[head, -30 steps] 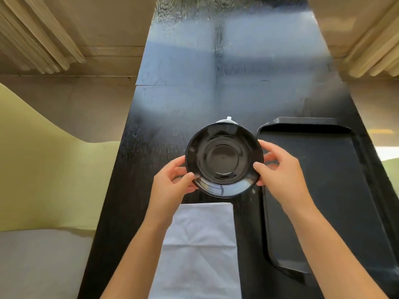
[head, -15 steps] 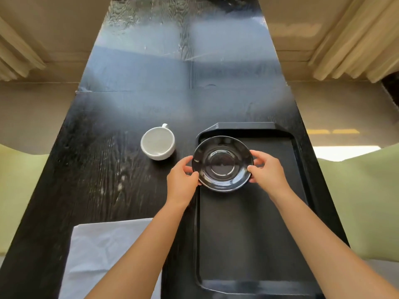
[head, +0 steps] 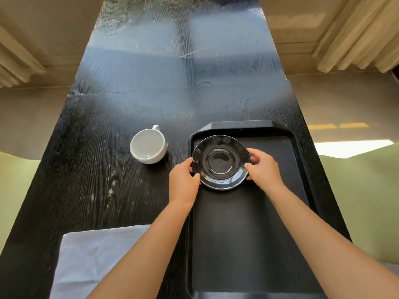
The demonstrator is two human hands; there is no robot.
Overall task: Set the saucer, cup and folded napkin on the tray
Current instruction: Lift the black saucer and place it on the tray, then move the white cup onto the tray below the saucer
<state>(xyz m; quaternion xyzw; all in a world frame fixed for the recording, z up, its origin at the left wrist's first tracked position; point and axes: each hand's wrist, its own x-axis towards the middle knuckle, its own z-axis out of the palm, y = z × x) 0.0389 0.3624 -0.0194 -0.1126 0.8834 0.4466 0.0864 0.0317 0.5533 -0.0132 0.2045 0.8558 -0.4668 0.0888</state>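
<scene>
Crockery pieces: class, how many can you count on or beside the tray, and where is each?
2. The black saucer sits at the tray's far end, held by both hands. The white cup stands on the table, left of the tray.

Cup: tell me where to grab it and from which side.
Grip the cup by its rim and body, coming from above or the near side. It stands upright and open, and its small handle points away from the person, so reaching the handle would be awkward.

Both bare forearms reach forward from the near edge, converging toward the middle. The left hand [head: 183, 182] curls its fingers at the nine o'clock side of the saucer [head: 220, 162]; the right hand [head: 264, 171] grips at three o'clock, thumbs on the rim.
</scene>
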